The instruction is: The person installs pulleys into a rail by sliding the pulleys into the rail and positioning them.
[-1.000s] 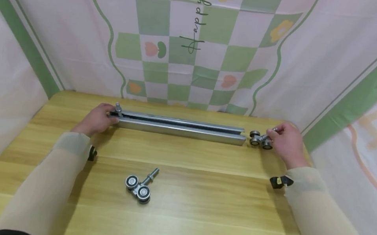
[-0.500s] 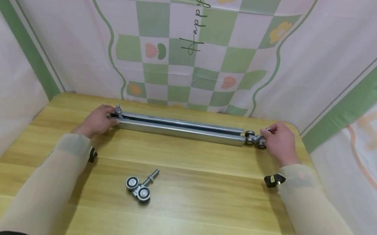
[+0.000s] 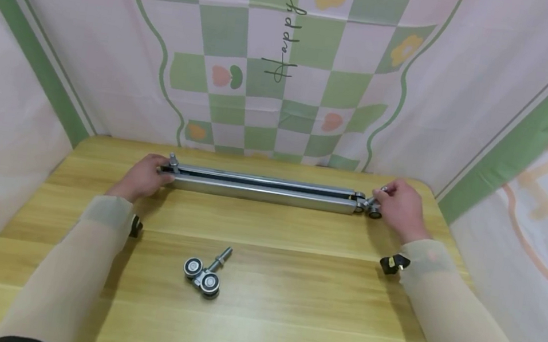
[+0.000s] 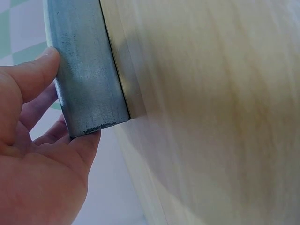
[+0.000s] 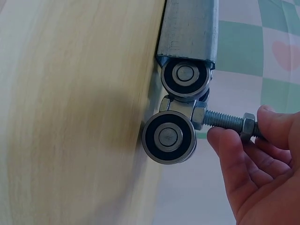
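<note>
A long silver metal track with an open slot along its top lies across the far part of the table. My left hand grips its left end, thumb on one side, as the left wrist view shows on the track end. Beside that hand a bolt stands up out of the slot. At the right end, my right hand pinches the threaded bolt of a roller trolley. Its front wheels sit at the track mouth, partly inside; the rear wheels are outside.
A second loose roller trolley lies on its side on the wooden table, nearer than the track, its bolt pointing up and right. A patterned cloth hangs behind the table's far edge, with more cloth at both sides.
My right hand has moved left, bringing the roller trolley from just beyond the track's right end to its mouth, front wheels partly in. The left hand keeps its grip in place.
</note>
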`<state>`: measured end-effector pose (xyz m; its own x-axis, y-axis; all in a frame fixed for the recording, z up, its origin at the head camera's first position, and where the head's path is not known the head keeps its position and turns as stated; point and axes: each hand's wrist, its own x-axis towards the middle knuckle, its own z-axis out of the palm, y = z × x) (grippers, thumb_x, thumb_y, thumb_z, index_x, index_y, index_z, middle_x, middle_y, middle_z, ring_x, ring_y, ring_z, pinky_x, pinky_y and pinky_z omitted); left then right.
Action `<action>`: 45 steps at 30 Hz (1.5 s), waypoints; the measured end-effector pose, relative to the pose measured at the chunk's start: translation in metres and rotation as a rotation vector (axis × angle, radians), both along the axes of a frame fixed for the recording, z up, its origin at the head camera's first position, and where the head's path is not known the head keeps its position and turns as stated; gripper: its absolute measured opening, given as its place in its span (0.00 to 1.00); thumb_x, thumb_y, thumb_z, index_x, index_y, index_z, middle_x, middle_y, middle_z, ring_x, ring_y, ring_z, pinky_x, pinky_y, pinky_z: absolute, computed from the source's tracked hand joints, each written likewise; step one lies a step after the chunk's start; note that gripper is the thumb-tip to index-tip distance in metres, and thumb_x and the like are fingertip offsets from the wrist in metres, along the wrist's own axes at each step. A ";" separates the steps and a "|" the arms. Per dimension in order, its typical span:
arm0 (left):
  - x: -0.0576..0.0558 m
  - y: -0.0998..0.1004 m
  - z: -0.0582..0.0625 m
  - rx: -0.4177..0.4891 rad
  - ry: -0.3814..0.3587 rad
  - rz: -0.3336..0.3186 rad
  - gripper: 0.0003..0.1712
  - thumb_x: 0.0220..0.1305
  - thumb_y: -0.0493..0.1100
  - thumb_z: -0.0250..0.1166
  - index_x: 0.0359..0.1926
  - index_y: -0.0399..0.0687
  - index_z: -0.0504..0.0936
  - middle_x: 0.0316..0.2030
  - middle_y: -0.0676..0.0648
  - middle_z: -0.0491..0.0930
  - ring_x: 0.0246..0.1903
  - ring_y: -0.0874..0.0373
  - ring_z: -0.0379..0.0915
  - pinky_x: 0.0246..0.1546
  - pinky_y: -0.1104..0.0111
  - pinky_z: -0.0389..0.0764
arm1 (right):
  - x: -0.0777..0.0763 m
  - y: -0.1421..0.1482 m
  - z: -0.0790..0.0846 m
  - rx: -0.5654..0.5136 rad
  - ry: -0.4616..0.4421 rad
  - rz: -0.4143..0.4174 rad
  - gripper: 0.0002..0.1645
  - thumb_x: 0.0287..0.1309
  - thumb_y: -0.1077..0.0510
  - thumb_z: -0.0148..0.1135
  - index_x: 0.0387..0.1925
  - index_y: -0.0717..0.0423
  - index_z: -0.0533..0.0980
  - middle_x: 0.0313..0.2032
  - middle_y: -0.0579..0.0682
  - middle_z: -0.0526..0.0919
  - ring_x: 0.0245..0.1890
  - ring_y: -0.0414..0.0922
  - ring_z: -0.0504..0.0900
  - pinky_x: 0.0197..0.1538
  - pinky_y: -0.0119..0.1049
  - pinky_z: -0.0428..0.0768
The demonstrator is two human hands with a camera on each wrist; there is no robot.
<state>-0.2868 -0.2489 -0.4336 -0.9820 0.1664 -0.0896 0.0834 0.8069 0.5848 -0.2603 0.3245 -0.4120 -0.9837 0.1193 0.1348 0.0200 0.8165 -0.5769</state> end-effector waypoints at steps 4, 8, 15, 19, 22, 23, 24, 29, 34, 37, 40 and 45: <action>0.000 0.000 0.000 -0.003 0.001 0.003 0.33 0.71 0.42 0.60 0.69 0.27 0.64 0.69 0.26 0.56 0.68 0.29 0.52 0.68 0.41 0.53 | 0.001 -0.003 0.002 -0.007 -0.012 0.015 0.18 0.71 0.50 0.58 0.41 0.64 0.73 0.38 0.61 0.80 0.37 0.56 0.77 0.38 0.48 0.75; 0.001 0.000 0.001 -0.005 0.007 0.003 0.33 0.71 0.43 0.60 0.69 0.27 0.63 0.69 0.26 0.56 0.68 0.29 0.52 0.68 0.41 0.53 | -0.001 -0.004 0.000 -0.008 -0.013 0.032 0.18 0.71 0.50 0.58 0.41 0.64 0.74 0.38 0.61 0.80 0.37 0.56 0.77 0.38 0.47 0.75; 0.001 0.000 0.001 -0.008 -0.002 0.001 0.34 0.72 0.43 0.59 0.70 0.27 0.63 0.69 0.27 0.56 0.68 0.30 0.51 0.68 0.41 0.52 | -0.004 -0.003 -0.004 -0.010 -0.027 0.033 0.19 0.71 0.49 0.58 0.42 0.63 0.74 0.39 0.61 0.81 0.38 0.56 0.78 0.39 0.49 0.75; 0.000 0.000 0.000 -0.011 -0.001 -0.002 0.33 0.72 0.43 0.59 0.70 0.26 0.62 0.69 0.26 0.55 0.68 0.29 0.51 0.68 0.41 0.52 | -0.004 -0.003 -0.004 -0.009 -0.026 0.048 0.21 0.71 0.47 0.57 0.45 0.64 0.76 0.42 0.62 0.82 0.42 0.58 0.78 0.45 0.53 0.75; 0.000 0.000 0.000 -0.014 0.001 -0.001 0.33 0.72 0.43 0.59 0.69 0.26 0.62 0.69 0.26 0.55 0.68 0.29 0.51 0.68 0.41 0.52 | -0.005 -0.003 -0.003 -0.017 -0.029 0.070 0.21 0.71 0.47 0.57 0.47 0.63 0.78 0.43 0.62 0.83 0.44 0.58 0.79 0.48 0.54 0.75; 0.000 0.001 0.001 -0.015 -0.001 0.000 0.33 0.72 0.43 0.59 0.69 0.26 0.62 0.69 0.26 0.55 0.68 0.29 0.51 0.68 0.41 0.52 | -0.005 -0.003 -0.002 -0.020 -0.032 0.079 0.22 0.71 0.47 0.56 0.47 0.62 0.78 0.44 0.62 0.83 0.44 0.58 0.79 0.48 0.54 0.76; 0.000 0.001 0.001 -0.015 -0.001 0.001 0.33 0.72 0.43 0.59 0.69 0.26 0.62 0.69 0.26 0.55 0.68 0.29 0.51 0.68 0.41 0.52 | -0.005 -0.003 -0.002 -0.024 -0.036 0.086 0.21 0.71 0.47 0.57 0.47 0.62 0.78 0.44 0.62 0.83 0.44 0.57 0.80 0.48 0.54 0.76; 0.001 0.002 0.000 -0.012 -0.001 -0.002 0.33 0.72 0.43 0.59 0.69 0.26 0.63 0.69 0.25 0.55 0.68 0.28 0.51 0.68 0.41 0.52 | -0.004 -0.004 -0.001 -0.040 -0.061 0.092 0.20 0.71 0.48 0.57 0.47 0.61 0.79 0.43 0.60 0.84 0.41 0.55 0.81 0.44 0.49 0.79; 0.000 0.001 0.000 -0.015 0.005 -0.008 0.33 0.72 0.43 0.60 0.69 0.27 0.63 0.69 0.25 0.55 0.68 0.28 0.51 0.68 0.40 0.52 | -0.006 -0.006 -0.002 -0.038 -0.063 0.084 0.20 0.71 0.47 0.57 0.47 0.60 0.81 0.42 0.58 0.85 0.40 0.53 0.82 0.42 0.45 0.80; 0.000 0.001 0.000 -0.017 0.004 -0.007 0.33 0.72 0.43 0.60 0.69 0.26 0.63 0.69 0.25 0.55 0.67 0.28 0.51 0.68 0.40 0.53 | -0.008 -0.008 -0.001 -0.038 -0.055 0.087 0.19 0.71 0.48 0.58 0.46 0.60 0.82 0.41 0.58 0.85 0.39 0.52 0.82 0.40 0.44 0.81; 0.000 0.001 0.000 -0.019 0.006 -0.005 0.33 0.72 0.43 0.60 0.69 0.27 0.63 0.69 0.25 0.56 0.68 0.29 0.51 0.68 0.40 0.53 | -0.009 -0.009 -0.001 -0.028 -0.044 0.090 0.18 0.70 0.48 0.58 0.45 0.59 0.82 0.40 0.57 0.85 0.39 0.52 0.81 0.41 0.44 0.79; 0.000 0.002 -0.001 -0.018 0.004 -0.001 0.34 0.73 0.44 0.59 0.70 0.27 0.62 0.69 0.26 0.55 0.68 0.29 0.51 0.68 0.41 0.53 | -0.012 -0.012 -0.002 0.018 -0.015 0.112 0.20 0.70 0.47 0.57 0.44 0.59 0.83 0.39 0.57 0.86 0.39 0.53 0.81 0.44 0.47 0.76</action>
<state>-0.2865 -0.2471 -0.4343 -0.9822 0.1655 -0.0890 0.0861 0.8172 0.5699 -0.2719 0.3129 -0.4141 -0.9926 0.0064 0.1210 -0.0633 0.8244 -0.5625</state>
